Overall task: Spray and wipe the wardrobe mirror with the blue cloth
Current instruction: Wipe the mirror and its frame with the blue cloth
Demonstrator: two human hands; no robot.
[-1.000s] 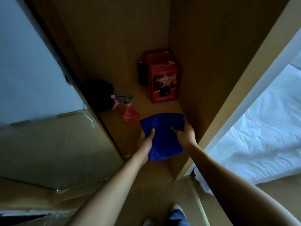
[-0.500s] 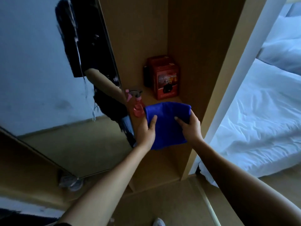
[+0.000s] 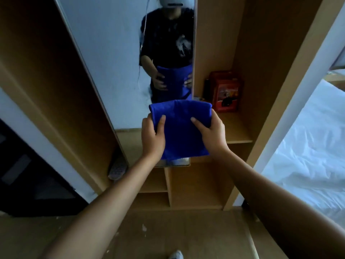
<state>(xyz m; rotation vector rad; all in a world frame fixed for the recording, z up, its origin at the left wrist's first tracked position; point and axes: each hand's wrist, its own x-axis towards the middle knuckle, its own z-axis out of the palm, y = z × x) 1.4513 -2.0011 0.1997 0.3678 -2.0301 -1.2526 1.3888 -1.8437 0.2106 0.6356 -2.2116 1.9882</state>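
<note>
Head view: both hands hold the blue cloth (image 3: 180, 128) (folded, plain).

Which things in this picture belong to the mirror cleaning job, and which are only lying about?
For the job:
- blue cloth, held folded by the left hand and the right hand
- wardrobe mirror

Just lying about:
- red box on the shelf
- remote control at the wardrobe's foot
- white bed on the right

The spray bottle is not visible now.
</note>
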